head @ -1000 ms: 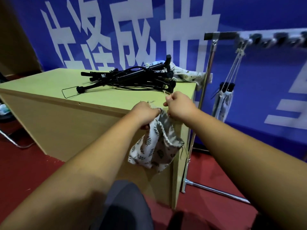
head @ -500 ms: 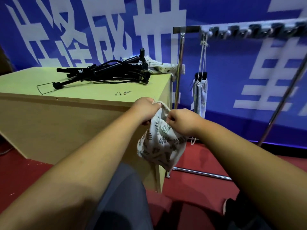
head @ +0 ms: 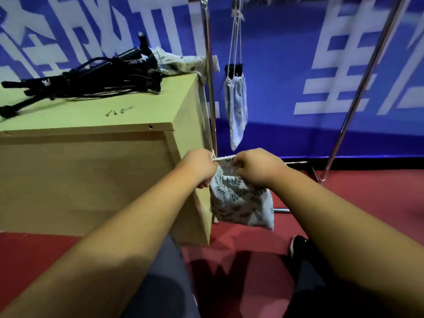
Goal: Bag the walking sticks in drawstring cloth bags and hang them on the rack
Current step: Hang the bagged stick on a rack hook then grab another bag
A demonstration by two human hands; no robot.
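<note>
We see both hands meet just off the table's (head: 91,131) near right corner, above the red floor (head: 367,191). The left hand (head: 199,169) is closed in a fist around the drawstring (head: 223,158). The right hand (head: 257,167) is curled too, pinching the gathered mouth of the leaf-print cloth bag (head: 241,203). The cord runs taut between the two fists. The bag hangs below them, its left edge lining up with the table's side panel (we cannot tell whether cloth and wood touch).

The walking sticks (head: 91,81) lie folded in a black tangle on the far left of the tabletop, well back from its front edge. More printed bags (head: 181,63) are heaped at the far right corner and droop over the edge. A few small screws (head: 118,111) sit on the bare top, near the front edge.

The rack's upright pole (head: 210,88) stands just beside the table's right side. Past it, one filled bag (head: 236,106) hangs by its cords, with black handles poking out of the mouth. Between this bag and the rack's slanted pole (head: 358,88) we see open room in front of the blue banner (head: 275,65). A dark shoe (head: 298,244) rests on the floor below the right forearm.
</note>
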